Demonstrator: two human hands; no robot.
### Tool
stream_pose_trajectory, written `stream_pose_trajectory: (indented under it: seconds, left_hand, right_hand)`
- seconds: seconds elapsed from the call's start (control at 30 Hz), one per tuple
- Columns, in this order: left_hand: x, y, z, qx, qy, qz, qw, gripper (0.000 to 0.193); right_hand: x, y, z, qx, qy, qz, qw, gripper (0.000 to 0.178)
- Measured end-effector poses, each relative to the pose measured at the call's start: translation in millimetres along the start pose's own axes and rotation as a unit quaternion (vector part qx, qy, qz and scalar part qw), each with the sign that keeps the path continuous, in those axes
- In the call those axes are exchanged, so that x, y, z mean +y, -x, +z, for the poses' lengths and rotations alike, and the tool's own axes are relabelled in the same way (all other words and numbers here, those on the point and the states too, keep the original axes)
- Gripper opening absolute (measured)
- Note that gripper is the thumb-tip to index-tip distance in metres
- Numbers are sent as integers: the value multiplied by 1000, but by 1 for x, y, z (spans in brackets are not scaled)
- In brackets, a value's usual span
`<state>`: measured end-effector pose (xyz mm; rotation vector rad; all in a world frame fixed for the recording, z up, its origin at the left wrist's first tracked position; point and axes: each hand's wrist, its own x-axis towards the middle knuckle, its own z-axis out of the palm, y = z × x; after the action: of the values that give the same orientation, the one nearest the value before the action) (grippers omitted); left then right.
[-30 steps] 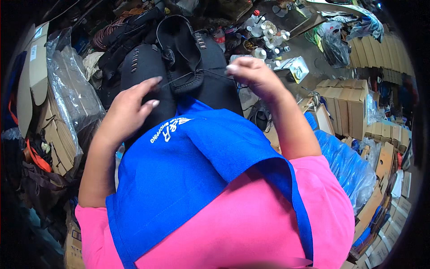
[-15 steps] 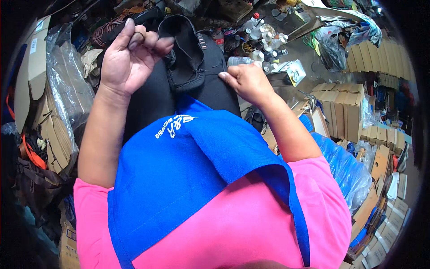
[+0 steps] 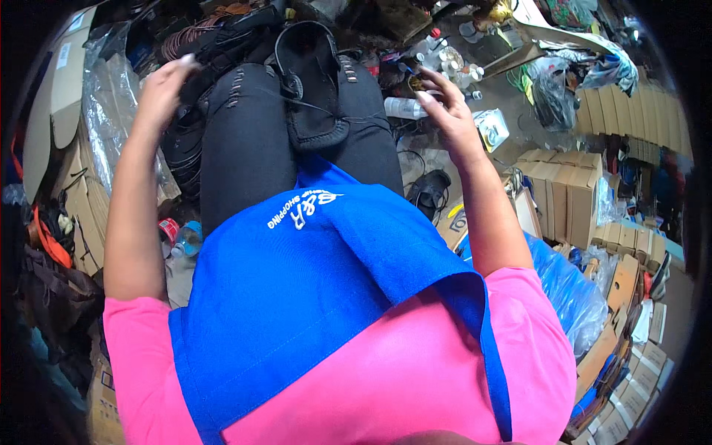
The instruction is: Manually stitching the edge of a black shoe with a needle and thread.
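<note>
A black shoe (image 3: pixel 315 93) lies sole end toward me between my knees, its opening facing up and stitching along its near edge. Dark thread (image 3: pixel 363 119) trails from it over the right thigh, and another strand runs toward the left knee. My left hand (image 3: pixel 165 89) is raised outside the left knee, its fingers smeared by motion, so whatever they hold cannot be made out. Beyond the right knee hovers my right hand (image 3: pixel 451 119), thumb and fingers apart, beside a clear plastic bottle (image 3: pixel 404 108). Neither hand touches the shoe.
Several small bottles (image 3: pixel 449 63) stand on the floor at the far right. Stacked cardboard boxes (image 3: pixel 567 189) and a blue plastic-wrapped bundle (image 3: pixel 567 282) are to the right. Plastic-covered cardboard (image 3: pixel 111 111) stands at the left. A dark shoe (image 3: pixel 429 191) lies by my right thigh.
Both hands have moved outward from the shoe, the left to the left and the right to the right. My right fingers have spread from a closed grip. Thread now shows across the right thigh.
</note>
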<state>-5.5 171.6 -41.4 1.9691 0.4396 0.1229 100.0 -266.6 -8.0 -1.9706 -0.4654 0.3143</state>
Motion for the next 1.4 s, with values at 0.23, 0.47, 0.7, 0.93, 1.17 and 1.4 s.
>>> stream_pose_trajectory:
  seconds: [0.23, 0.47, 0.7, 0.93, 1.17, 1.4]
  left_hand:
    - [74, -35, 89, -157, -372, -14, 915, 48]
    - [84, 57, 107, -59, -150, 319, 934, 33]
    - [91, 72, 108, -147, -112, 288, 940, 27]
    - [89, 34, 141, -154, -64, 268, 949, 25]
    - [80, 21, 147, -200, -32, 281, 938, 28]
    - [84, 7, 139, -259, -59, 289, 920, 27]
  right_hand:
    - [-85, -44, 65, -217, 422, -153, 867, 49]
    - [-76, -36, 66, -225, 344, -27, 911, 33]
    - [-73, -17, 81, -62, 360, -162, 917, 27]
    - [-78, -16, 61, -255, 275, -29, 927, 31]
    - [-72, -4, 50, -269, 269, -107, 919, 26]
    - [-89, 27, 10, -177, 102, -28, 978, 25]
